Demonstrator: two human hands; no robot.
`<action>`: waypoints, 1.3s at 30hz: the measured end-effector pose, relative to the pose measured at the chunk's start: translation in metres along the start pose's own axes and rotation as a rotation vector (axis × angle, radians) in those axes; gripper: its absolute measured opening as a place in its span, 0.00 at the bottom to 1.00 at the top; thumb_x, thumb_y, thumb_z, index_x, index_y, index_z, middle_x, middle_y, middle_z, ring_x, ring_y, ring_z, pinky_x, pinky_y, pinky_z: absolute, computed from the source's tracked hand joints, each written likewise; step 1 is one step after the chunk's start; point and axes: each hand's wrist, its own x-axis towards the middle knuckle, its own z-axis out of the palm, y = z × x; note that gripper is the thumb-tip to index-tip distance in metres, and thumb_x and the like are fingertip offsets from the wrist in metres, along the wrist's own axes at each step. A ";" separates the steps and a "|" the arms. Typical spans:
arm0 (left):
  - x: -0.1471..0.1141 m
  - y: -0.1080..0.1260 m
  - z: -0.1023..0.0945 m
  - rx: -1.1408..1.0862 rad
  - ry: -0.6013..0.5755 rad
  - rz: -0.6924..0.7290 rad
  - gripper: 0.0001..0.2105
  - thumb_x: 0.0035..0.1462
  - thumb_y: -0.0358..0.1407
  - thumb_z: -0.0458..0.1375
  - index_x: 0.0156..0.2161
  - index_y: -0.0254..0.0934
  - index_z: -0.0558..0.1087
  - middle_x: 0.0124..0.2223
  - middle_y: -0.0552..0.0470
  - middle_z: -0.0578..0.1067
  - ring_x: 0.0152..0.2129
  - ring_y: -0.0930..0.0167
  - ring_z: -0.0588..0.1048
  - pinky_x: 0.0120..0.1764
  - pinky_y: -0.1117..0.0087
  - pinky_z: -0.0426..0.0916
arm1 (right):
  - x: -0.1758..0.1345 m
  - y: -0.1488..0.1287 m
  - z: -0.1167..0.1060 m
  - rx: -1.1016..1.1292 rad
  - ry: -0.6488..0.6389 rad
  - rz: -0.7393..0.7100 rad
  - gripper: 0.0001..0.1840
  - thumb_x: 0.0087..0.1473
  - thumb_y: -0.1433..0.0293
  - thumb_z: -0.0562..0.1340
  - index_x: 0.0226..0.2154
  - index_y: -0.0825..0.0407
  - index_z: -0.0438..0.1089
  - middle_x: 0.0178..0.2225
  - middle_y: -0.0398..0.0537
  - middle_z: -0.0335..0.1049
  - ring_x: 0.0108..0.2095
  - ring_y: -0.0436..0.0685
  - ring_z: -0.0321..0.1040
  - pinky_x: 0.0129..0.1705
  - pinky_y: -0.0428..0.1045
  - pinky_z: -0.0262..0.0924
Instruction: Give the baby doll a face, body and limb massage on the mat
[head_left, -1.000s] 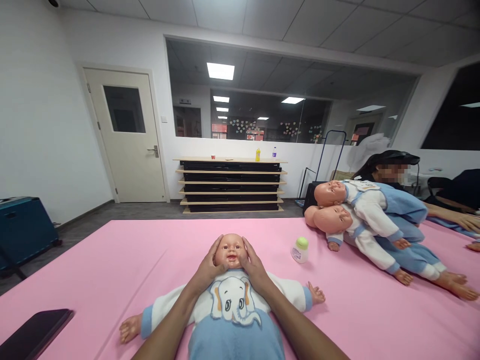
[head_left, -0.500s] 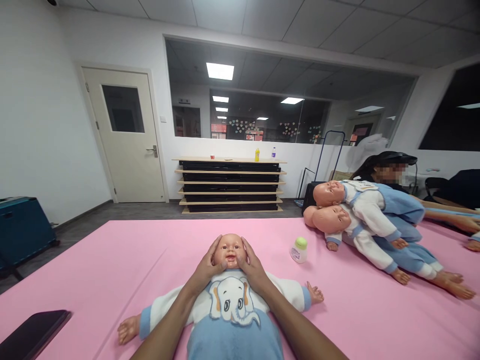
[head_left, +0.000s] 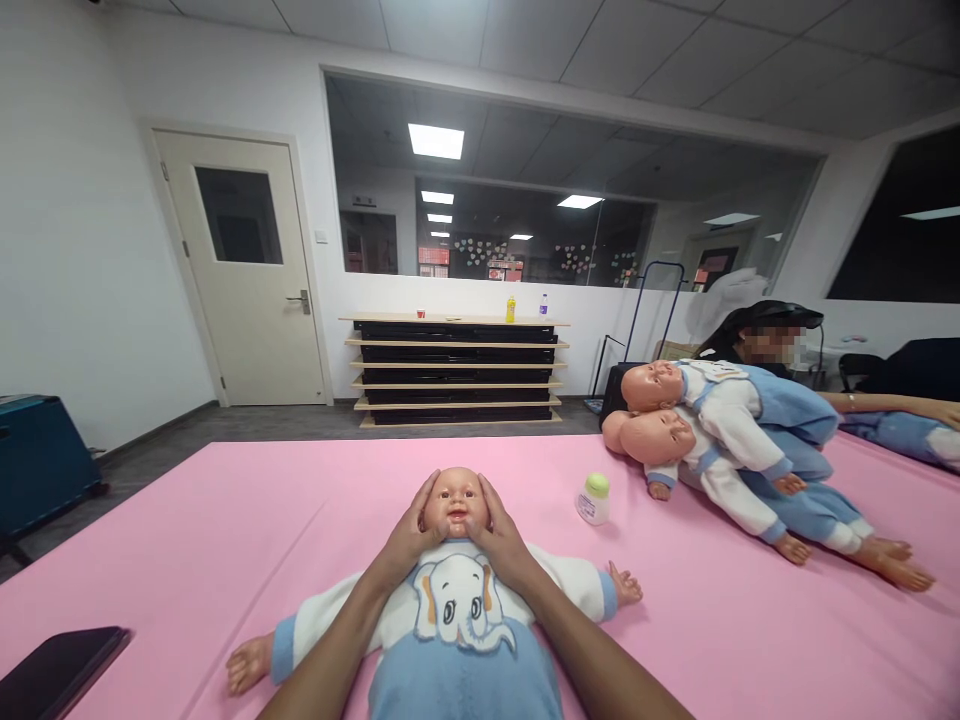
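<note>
A baby doll (head_left: 466, 612) lies on its back on the pink table (head_left: 191, 540), arms spread, in a white and blue outfit with an elephant on the chest. My left hand (head_left: 414, 528) cups one side of its head, with the thumb near the chin. Against the other side of the head rests my right hand (head_left: 498, 530), its thumb also by the chin. The doll's face shows between both palms, while its legs are out of view. To the right stands a small white bottle with a green cap (head_left: 594, 499).
Two more dolls (head_left: 750, 420) are stacked on the table at the right. Behind them sits a person in a dark cap (head_left: 776, 315), an arm stretched over another doll (head_left: 885, 438). A phone (head_left: 64, 672) lies at the near left. Stacked boards (head_left: 457, 360) stand by the wall.
My hands keep their place on the doll's head. The view has shifted slightly. At the far right, the other person's arm has moved and more of the doll there shows.
</note>
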 end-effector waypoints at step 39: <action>-0.001 -0.001 -0.002 -0.020 -0.032 0.020 0.43 0.49 0.44 0.64 0.66 0.41 0.48 0.68 0.46 0.49 0.64 0.58 0.49 0.63 0.59 0.49 | -0.001 -0.004 0.002 0.090 0.008 0.035 0.50 0.47 0.55 0.67 0.65 0.44 0.44 0.66 0.48 0.43 0.66 0.64 0.38 0.65 0.61 0.40</action>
